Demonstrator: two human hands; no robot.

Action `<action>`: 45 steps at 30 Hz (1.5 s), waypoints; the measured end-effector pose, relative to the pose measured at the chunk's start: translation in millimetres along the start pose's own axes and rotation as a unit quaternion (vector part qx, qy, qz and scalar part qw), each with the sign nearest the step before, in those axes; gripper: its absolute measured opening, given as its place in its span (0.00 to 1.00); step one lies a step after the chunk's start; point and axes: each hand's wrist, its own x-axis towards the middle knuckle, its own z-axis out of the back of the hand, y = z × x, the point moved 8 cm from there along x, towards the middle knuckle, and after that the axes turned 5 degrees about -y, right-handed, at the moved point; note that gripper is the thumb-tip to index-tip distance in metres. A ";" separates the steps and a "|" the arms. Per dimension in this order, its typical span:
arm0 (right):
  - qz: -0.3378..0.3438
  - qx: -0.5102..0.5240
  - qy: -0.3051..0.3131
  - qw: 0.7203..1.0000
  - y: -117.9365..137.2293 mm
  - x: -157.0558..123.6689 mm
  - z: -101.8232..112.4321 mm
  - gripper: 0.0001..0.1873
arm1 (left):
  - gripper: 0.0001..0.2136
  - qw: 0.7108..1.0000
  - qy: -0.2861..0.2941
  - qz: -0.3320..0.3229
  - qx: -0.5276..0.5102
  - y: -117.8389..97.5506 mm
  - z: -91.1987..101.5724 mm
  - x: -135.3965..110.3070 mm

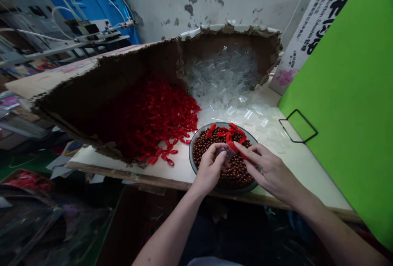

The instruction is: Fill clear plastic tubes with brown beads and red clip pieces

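My left hand (pixel 211 167) is closed in a pinch on a small clear plastic piece (pixel 225 150) over a round grey bowl (pixel 193 157) full of small brown beads (pixel 205 143). My right hand (pixel 267 170) pinches a red plastic piece (pixel 233 146) against that clear piece. Several more red pieces (pixel 229 131) lie on top of the beads at the bowl's far side. Both hands meet above the bowl's middle.
A torn cardboard box (pixel 101 90) lies open on the table, with a heap of red pieces (pixel 159 114) spilling from it and a pile of clear plastic pieces (pixel 224 82) beside it. A green board (pixel 346 106) stands at right. The table's front edge (pixel 132 174) is near.
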 end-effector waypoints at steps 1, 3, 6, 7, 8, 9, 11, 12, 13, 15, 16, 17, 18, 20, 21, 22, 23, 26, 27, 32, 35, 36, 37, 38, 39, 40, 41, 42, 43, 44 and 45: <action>0.003 -0.002 -0.003 1.000 1.5 -2.0 -1.8 0.27 | 0.12 1.000 -0.005 -0.001 0.017 -1.9 0.9 -0.7; 0.006 0.007 0.005 1.000 3.4 -5.4 -7.0 0.27 | 0.12 0.999 -0.011 -0.001 0.034 -4.3 2.3 -1.9; 0.003 0.041 0.017 0.999 4.7 -9.3 -13.8 0.28 | 0.12 1.000 -0.011 0.013 0.019 -1.2 2.0 -2.6; 0.000 0.050 0.018 0.999 4.9 -10.2 -15.3 0.28 | 0.12 1.000 -0.011 0.019 0.006 1.3 1.7 -2.6; -0.002 0.056 0.018 0.998 5.3 -10.9 -16.4 0.28 | 0.12 1.000 -0.013 0.026 -0.009 4.3 1.1 -2.4; -0.005 0.060 0.017 0.998 5.7 -11.2 -16.9 0.28 | 0.13 0.999 -0.014 0.034 -0.027 7.5 0.4 -1.9; -0.009 0.064 0.016 0.998 6.4 -10.7 -16.1 0.28 | 0.13 0.996 -0.011 0.054 -0.065 13.8 -1.7 -0.5; -0.013 0.065 0.017 0.998 6.3 -9.6 -14.5 0.28 | 0.14 0.994 -0.005 0.067 -0.087 16.6 -3.1 0.4; -0.020 0.067 0.020 0.997 5.4 -8.2 -12.6 0.28 | 0.14 0.991 0.003 0.082 -0.109 18.6 -4.8 1.3; -0.039 0.081 0.026 0.996 1.4 -4.2 -7.5 0.26 | 0.15 0.983 0.019 0.107 -0.151 19.9 -6.9 2.5; -0.053 0.097 0.022 0.994 -2.2 -1.8 -4.0 0.25 | 0.15 0.979 0.026 0.116 -0.166 19.6 -7.3 2.7; -0.071 0.118 0.006 0.990 -7.0 1.0 0.2 0.23 | 0.16 0.977 0.032 0.123 -0.173 18.9 -7.6 2.5; -0.088 0.142 -0.021 0.986 -12.3 3.9 5.0 0.20 | 0.16 0.976 0.039 0.128 -0.174 18.3 -8.1 1.8; -0.108 0.187 -0.078 0.973 -21.0 9.9 10.8 0.16 | 0.17 0.977 0.056 0.134 -0.158 18.1 -10.7 -1.1; -0.108 0.207 -0.089 0.968 -22.8 13.5 9.3 0.14 | 0.17 0.978 0.066 0.135 -0.144 18.4 -13.0 -2.9; -0.102 0.226 -0.086 0.965 -22.7 17.7 5.0 0.14 | 0.17 0.980 0.073 0.132 -0.131 18.5 -15.4 -4.6; -0.099 0.249 -0.070 0.961 -21.6 22.1 -1.6 0.13 | 0.16 0.982 0.079 0.127 -0.115 18.4 -18.0 -6.1; -0.163 0.385 0.014 0.908 -21.4 31.2 -30.4 0.15 | 0.15 0.987 0.104 0.108 -0.053 16.2 -28.3 -8.9; -0.200 0.447 0.040 0.871 -20.7 32.2 -40.3 0.16 | 0.15 0.988 0.110 0.100 -0.029 14.3 -31.7 -8.9; -0.288 0.651 0.075 0.698 -0.1 32.6 -65.0 0.22 | 0.16 0.995 -0.010 -0.048 0.091 -16.1 -24.3 -0.3; -0.299 0.682 0.053 0.665 11.9 29.6 -66.8 0.22 | 0.20 0.981 -0.052 -0.107 0.153 -29.4 -19.7 -2.0; -0.303 0.684 0.045 0.662 13.9 27.9 -66.9 0.22 | 0.20 0.977 -0.047 -0.115 0.171 -31.3 -19.8 -3.3; -0.307 0.683 0.037 0.662 15.0 26.3 -67.2 0.22 | 0.20 0.974 -0.040 -0.121 0.186 -32.7 -19.6 -4.9; -0.310 0.681 0.027 0.663 15.1 24.6 -67.7 0.22 | 0.20 0.972 -0.033 -0.124 0.199 -33.5 -19.1 -6.6; -0.313 0.678 0.016 0.664 14.4 23.0 -68.8 0.22 | 0.20 0.970 -0.028 -0.124 0.209 -33.2 -18.1 -8.1; -0.315 0.674 0.003 0.668 13.4 21.4 -70.5 0.21 | 0.20 0.968 -0.024 -0.119 0.218 -31.7 -16.5 -9.3; -0.317 0.668 -0.009 0.674 12.8 19.6 -73.0 0.20 | 0.20 0.968 -0.023 -0.111 0.225 -29.2 -14.7 -10.3; -0.319 0.660 -0.017 0.680 13.3 17.3 -76.5 0.20 | 0.21 0.968 -0.021 -0.101 0.228 -25.9 -12.8 -11.4; -0.323 0.653 -0.019 0.685 15.4 14.9 -80.8 0.20 | 0.20 0.970 -0.020 -0.091 0.226 -22.1 -10.6 -12.6; -0.325 0.649 -0.014 0.688 19.2 12.5 -85.1 0.21 | 0.20 0.972 -0.017 -0.079 0.220 -17.7 -8.2 -14.4; -0.321 0.650 -0.003 0.689 24.5 10.8 -88.3 0.22 | 0.20 0.976 -0.012 -0.063 0.208 -12.7 -5.0 -17.1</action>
